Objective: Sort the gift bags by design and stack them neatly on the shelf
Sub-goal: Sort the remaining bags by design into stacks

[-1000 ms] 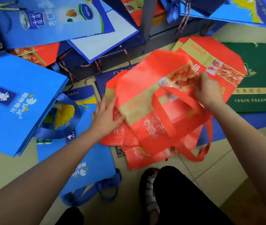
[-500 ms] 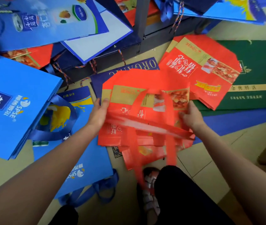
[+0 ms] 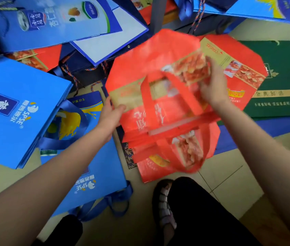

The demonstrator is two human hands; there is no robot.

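A red gift bag (image 3: 151, 55) with a gold band and red strap handles is lifted and tilted above the floor. My left hand (image 3: 111, 112) pinches its left edge. My right hand (image 3: 211, 82) grips its upper right part near the food picture. Under it lies a small pile of the same red bags (image 3: 155, 167). Another stack of red bags (image 3: 243, 68) lies flat just to the right. Blue SPSE bags (image 3: 16, 110) are piled on the left, and one more blue bag (image 3: 94, 176) lies below my left forearm.
A green bag (image 3: 282, 82) lies flat at the right on a dark blue one (image 3: 273, 125). Light blue and navy bags (image 3: 52, 20) crowd the dark shelf frame (image 3: 156, 13) at the top. My sandalled foot (image 3: 163, 201) and dark trouser legs stand on the tiled floor (image 3: 229, 178).
Half a second ago the red bag was held low and flat over the pile; now both hands have raised and tilted it up and to the right, its handles swinging.
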